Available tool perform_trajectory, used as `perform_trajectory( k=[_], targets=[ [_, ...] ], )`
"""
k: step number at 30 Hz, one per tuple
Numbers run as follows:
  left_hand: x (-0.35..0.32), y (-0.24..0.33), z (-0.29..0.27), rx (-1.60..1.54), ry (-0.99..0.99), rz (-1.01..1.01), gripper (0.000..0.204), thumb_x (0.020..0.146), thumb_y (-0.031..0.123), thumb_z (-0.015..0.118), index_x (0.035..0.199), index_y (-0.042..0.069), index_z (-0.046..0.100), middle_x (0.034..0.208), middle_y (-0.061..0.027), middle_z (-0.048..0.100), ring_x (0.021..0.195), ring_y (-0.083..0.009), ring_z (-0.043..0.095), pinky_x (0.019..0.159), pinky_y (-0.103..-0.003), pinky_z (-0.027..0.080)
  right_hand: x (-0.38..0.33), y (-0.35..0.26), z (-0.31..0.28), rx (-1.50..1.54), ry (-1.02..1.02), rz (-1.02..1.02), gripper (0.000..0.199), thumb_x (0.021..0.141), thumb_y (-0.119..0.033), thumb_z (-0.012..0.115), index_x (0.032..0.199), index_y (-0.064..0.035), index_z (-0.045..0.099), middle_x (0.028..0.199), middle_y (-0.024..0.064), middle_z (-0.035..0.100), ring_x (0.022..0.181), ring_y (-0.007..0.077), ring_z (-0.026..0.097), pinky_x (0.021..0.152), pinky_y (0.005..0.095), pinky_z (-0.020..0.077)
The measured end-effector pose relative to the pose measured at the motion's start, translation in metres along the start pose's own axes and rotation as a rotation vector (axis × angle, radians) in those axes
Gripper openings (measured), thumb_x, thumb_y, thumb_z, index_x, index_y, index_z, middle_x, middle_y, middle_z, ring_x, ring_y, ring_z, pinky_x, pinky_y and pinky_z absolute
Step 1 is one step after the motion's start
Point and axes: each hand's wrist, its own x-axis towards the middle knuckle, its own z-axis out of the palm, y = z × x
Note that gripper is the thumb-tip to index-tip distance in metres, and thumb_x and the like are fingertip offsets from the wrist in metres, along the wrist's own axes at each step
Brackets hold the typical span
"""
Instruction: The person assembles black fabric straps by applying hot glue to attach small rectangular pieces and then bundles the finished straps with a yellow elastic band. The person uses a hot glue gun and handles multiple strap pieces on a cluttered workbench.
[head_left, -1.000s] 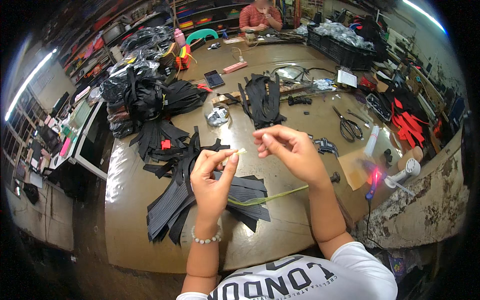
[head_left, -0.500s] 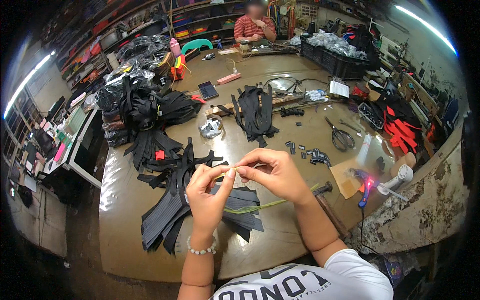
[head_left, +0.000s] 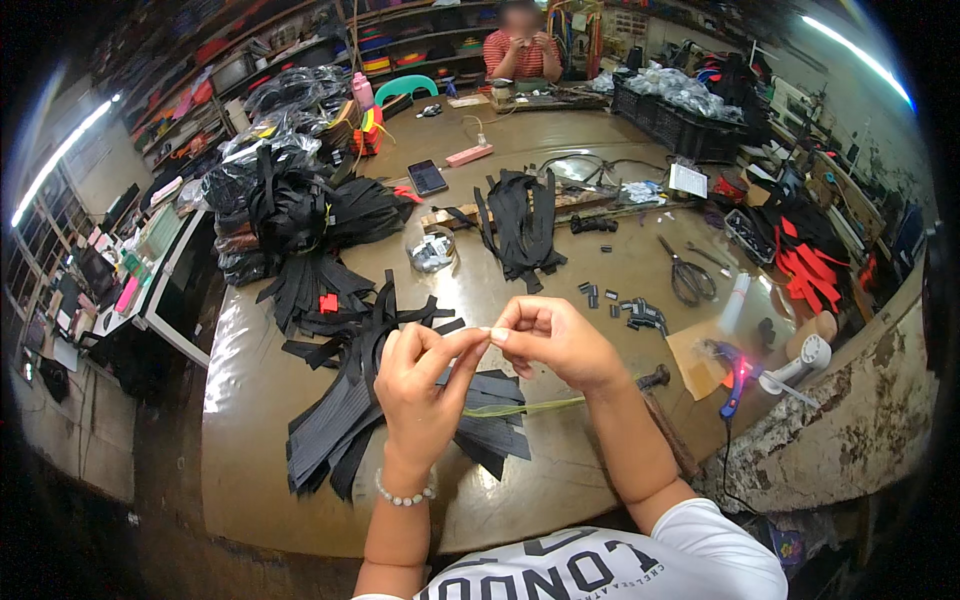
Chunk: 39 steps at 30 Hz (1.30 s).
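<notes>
My left hand (head_left: pixel 425 385) and my right hand (head_left: pixel 552 340) meet fingertip to fingertip above the brown table (head_left: pixel 250 400). Both pinch a thin yellow-green strip (head_left: pixel 525 407) that trails down and to the right below my hands. A pile of cut black straps (head_left: pixel 355 400) lies on the table just under and left of my left hand, which wears a bead bracelet at the wrist.
Scissors (head_left: pixel 686 278), small black buckles (head_left: pixel 640 312) and a hammer (head_left: pixel 665 420) lie to the right. A glowing tool (head_left: pixel 735 372) sits at the right edge. More black strap bundles (head_left: pixel 520 225) and bagged webbing (head_left: pixel 285 190) lie farther back. Another person (head_left: pixel 522 50) sits at the far end.
My hands have drawn closer together and lower toward me, still pinching the strip. The view has tilted slightly.
</notes>
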Motion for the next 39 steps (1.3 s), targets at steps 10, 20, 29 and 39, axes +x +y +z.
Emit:
perform_trajectory(
  k=[10, 20, 29, 39],
  targets=[
    [0.002, -0.005, -0.003, -0.070, 0.064, -0.055, 0.011, 0.080, 0.012, 0.076, 0.090, 0.008, 0.072, 0.069, -0.0038, 0.048, 0.064, -0.0195, 0.046, 0.057, -0.031, 0.037, 0.006, 0.016, 0.017, -0.434, 0.182, -0.417, 0.011, 0.087, -0.005, 0.069, 0.092, -0.0007, 0.061, 0.078, 0.0065, 0.061, 0.066, 0.0136, 0.057, 0.057, 0.0259, 0.0475],
    [0.000, -0.020, -0.004, -1.069, -0.311, -0.788, 0.020, 0.094, 0.018, 0.066, 0.093, -0.002, 0.068, 0.085, 0.0061, 0.054, 0.071, -0.0005, 0.046, 0.065, -0.017, 0.037, 0.015, 0.004, 0.008, -1.220, 0.218, -1.088, 0.016, 0.075, -0.002, 0.075, 0.089, -0.0044, 0.066, 0.086, 0.0069, 0.065, 0.079, 0.0263, 0.062, 0.066, 0.0338, 0.0521],
    [-0.005, -0.007, 0.010, 0.133, 0.091, -0.088, 0.022, 0.073, 0.013, 0.079, 0.094, 0.018, 0.076, 0.075, -0.0020, 0.049, 0.073, -0.0208, 0.048, 0.063, -0.033, 0.040, 0.011, 0.021, 0.010, -0.080, 0.198, -0.092, 0.013, 0.092, -0.015, 0.064, 0.091, -0.0022, 0.061, 0.077, 0.0009, 0.058, 0.068, 0.0081, 0.054, 0.054, 0.0234, 0.0466],
    [-0.004, -0.014, 0.004, 0.120, 0.220, 0.124, 0.012, 0.080, 0.023, 0.074, 0.089, 0.016, 0.070, 0.080, -0.0016, 0.053, 0.075, -0.0207, 0.053, 0.063, -0.033, 0.044, 0.005, 0.018, 0.025, -0.084, 0.232, -0.175, 0.010, 0.097, -0.014, 0.054, 0.094, -0.0042, 0.052, 0.085, 0.0041, 0.055, 0.070, 0.0118, 0.052, 0.053, 0.0240, 0.0448]
  ],
)
